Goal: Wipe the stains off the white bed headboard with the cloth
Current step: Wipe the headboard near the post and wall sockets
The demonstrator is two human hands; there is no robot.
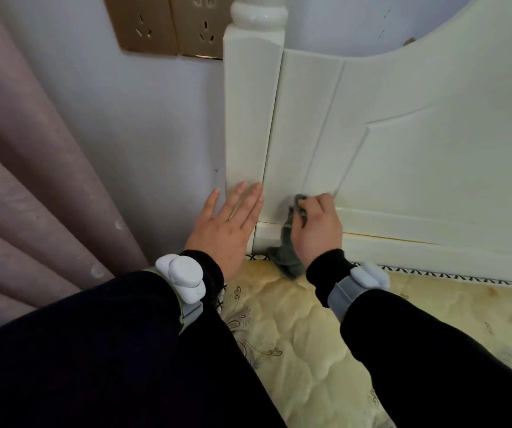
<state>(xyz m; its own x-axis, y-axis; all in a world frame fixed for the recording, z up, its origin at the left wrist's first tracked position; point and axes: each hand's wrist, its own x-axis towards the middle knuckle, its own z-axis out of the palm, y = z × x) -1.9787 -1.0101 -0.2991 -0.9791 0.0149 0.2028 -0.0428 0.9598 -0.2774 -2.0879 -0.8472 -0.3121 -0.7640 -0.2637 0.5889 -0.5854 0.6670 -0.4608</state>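
Right hand (318, 225): fingers bunched round the grey cloth (291, 242), pressing it low on the headboard (403, 149), apparently to scrub.
Left hand (228, 225): fingers straight, flat against the post (250, 118), likely bracing.
Cloth tail: hangs onto the mattress (310, 335).

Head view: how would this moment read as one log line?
step: wipe | right hand: grips grey cloth against headboard bottom corner | left hand: fingers flat on post | below: mattress

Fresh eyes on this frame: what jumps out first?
The right hand grips a grey cloth against the lower left of the white headboard, just above the mattress. The left hand presses flat on the corner post. Brass-coloured sockets sit top left.
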